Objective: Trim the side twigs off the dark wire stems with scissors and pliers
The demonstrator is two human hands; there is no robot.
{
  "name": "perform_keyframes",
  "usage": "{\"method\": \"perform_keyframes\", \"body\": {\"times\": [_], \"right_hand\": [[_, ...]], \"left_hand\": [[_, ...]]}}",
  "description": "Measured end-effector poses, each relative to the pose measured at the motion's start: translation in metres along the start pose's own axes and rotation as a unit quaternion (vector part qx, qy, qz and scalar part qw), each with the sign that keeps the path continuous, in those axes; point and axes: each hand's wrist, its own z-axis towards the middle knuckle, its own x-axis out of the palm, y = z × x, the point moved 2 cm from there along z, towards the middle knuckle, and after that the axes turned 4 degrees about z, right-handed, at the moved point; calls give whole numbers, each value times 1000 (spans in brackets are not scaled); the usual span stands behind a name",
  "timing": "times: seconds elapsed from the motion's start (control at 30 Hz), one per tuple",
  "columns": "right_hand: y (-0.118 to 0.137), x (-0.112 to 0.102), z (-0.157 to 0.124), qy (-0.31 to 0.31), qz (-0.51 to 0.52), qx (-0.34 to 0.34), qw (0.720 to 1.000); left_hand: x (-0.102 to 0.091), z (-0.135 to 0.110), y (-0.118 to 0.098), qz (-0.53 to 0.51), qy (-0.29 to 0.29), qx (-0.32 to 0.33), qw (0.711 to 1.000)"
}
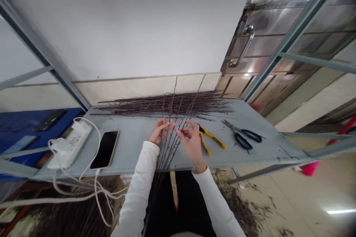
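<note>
Several thin dark twigs (169, 148) stand nearly upright between my hands, their lower ends hanging past the table's front edge over my lap. My left hand (160, 132) has its fingers curled around some of these twigs near their middle. On the other side, my right hand (192, 141) pinches at the twigs with thumb and forefinger. Behind both hands a long pile of similar twigs (133, 106) lies across the back of the table. Yellow-and-black pliers (213, 137) rest just right of my right hand, partly hidden by it.
Dark-handled scissors (242, 135) lie at the right of the grey tabletop (133, 148). To the left are a phone (104, 149) and a white power strip (71, 144) with cables (97, 189) hanging down. Metal posts (289, 37) frame the table. Cut twigs (239, 203) litter the floor.
</note>
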Motion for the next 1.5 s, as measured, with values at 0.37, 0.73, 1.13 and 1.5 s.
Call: {"method": "perform_keyframes", "body": {"times": [0.37,0.73,1.13,1.5], "right_hand": [[-9,11,6,27,-38,-13,999],[-28,15,-7,91,-30,-33,995],[-41,14,-9,101,-235,-85,963],[-32,16,-15,161,-351,-113,915]], "left_hand": [[-7,5,2,-17,-47,10,999],[-5,2,0,-26,-48,23,998],[-6,-1,-4,0,-45,45,998],[-5,-3,-6,48,-20,39,998]]}}
